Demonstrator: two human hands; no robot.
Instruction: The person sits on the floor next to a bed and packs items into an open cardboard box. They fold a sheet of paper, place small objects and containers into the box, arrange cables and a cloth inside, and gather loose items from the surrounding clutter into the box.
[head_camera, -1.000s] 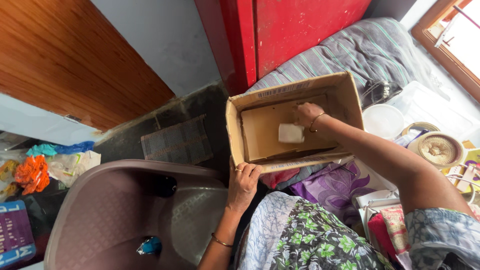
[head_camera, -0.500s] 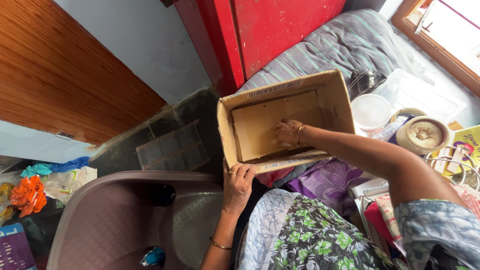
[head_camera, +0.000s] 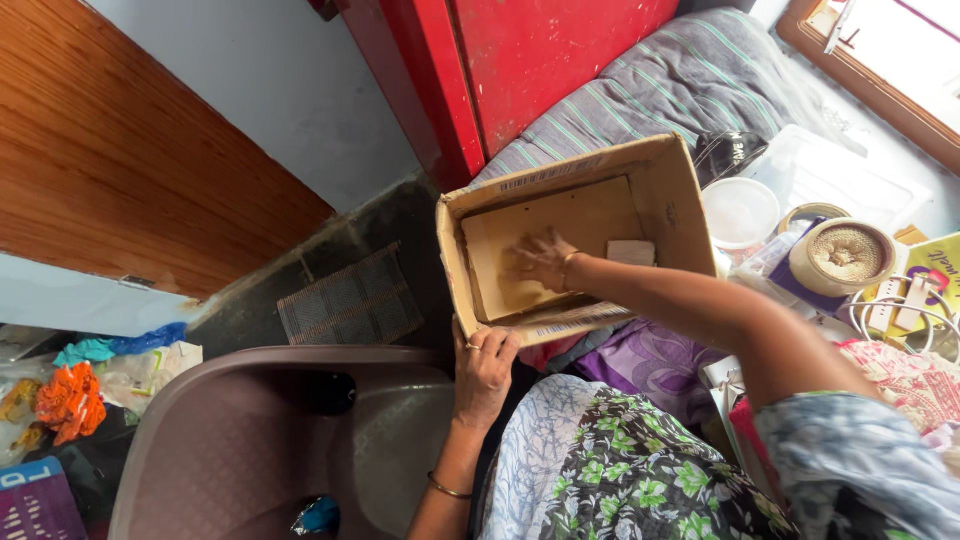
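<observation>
An open cardboard box (head_camera: 672, 190) lies tilted toward me on my lap. My right hand (head_camera: 540, 258) is inside it, fingers spread flat on the brown bottom panel and blurred with motion. A small white square piece (head_camera: 631, 252) rests in the box just right of my wrist. My left hand (head_camera: 483, 370) grips the box's near left corner from below, next to the rim of a brown plastic chair (head_camera: 230, 450).
A red cabinet (head_camera: 520, 70) stands behind the box. A striped grey mattress (head_camera: 690, 80) lies at right with a white round lid (head_camera: 740, 212), a woven-topped tin (head_camera: 840, 256) and clutter. A doormat (head_camera: 350, 297) lies on the dark floor; bags (head_camera: 70, 400) sit at left.
My right hand has slid left across the box bottom, leaving the white piece at the right. The view has shifted, so the box sits more to the right.
</observation>
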